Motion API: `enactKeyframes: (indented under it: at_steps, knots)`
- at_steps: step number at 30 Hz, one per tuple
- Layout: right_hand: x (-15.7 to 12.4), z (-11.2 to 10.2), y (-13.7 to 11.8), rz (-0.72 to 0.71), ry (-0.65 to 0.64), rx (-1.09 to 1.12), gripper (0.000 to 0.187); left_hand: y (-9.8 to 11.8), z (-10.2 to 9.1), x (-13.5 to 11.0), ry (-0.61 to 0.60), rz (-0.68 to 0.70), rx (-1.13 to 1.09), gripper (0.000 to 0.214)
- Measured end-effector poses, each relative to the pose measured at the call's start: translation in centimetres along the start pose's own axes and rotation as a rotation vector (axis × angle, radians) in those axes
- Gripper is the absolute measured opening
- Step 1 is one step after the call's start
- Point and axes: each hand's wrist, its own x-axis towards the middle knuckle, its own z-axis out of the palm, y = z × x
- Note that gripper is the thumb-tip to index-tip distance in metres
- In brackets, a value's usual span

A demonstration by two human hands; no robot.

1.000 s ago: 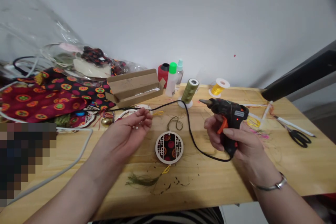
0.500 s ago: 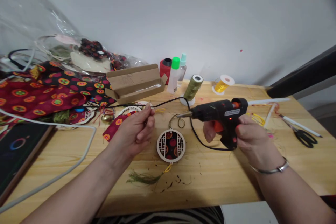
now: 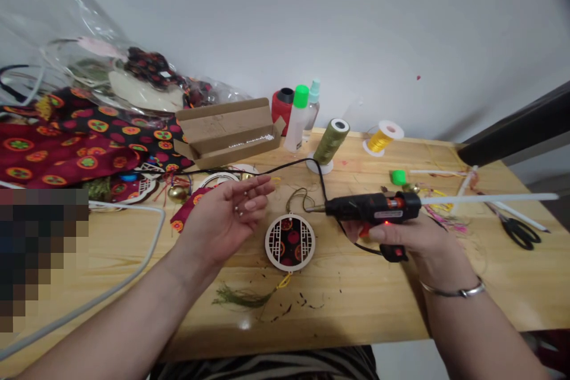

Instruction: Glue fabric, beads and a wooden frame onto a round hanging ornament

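Note:
My right hand grips a black hot glue gun by its handle. A red light glows on the gun, a white glue stick sticks out of its back, and its nozzle points left. My left hand is turned palm up with the fingers loosely curled, cradling several tiny shiny beads. Between and below the hands lies a round pendant with a pale lattice frame over dark patterned fabric. A cord loop tops it, and a green tassel hangs from its lower edge, flat on the table.
An open cardboard box stands behind my left hand, near bottles, a green thread spool and a yellow spool. Patterned fabric is heaped left. Black scissors lie right. The gun's black cord crosses the table.
My left hand has rolled open from closed fingers, showing the beads. The glue gun has come down slightly and levelled out, its glue stick now in plain view.

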Motion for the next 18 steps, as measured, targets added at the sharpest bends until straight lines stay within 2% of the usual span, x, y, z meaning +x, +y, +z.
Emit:
enactKeyframes:
  at_steps: [4, 8, 12, 15, 18]
  knots:
    - [-0.1, -0.5, -0.3, 0.063, -0.121, -0.088, 0.028, -0.2, 0.1, -0.2, -0.020, 0.004, 0.040, 0.024]
    - [0.3, -0.5, -0.4, 0.071, -0.199, -0.137, 0.030, -0.4, 0.3, -0.3, -0.083, 0.034, 0.082, 0.025]
    - [0.9, -0.5, -0.2, 0.068, -0.270, -0.212, 0.032, -0.6, 0.5, -0.4, -0.094, 0.023, 0.115, 0.028]
    - [1.0, -0.5, -0.1, 0.030, -0.297, -0.213, 0.031, -0.6, 0.7, -0.5, -0.084, 0.053, 0.120, 0.032]
    - [0.9, -0.6, -0.3, 0.025, -0.273, -0.210, 0.032, -0.7, 0.8, -0.6, -0.092, 0.075, 0.132, 0.037]
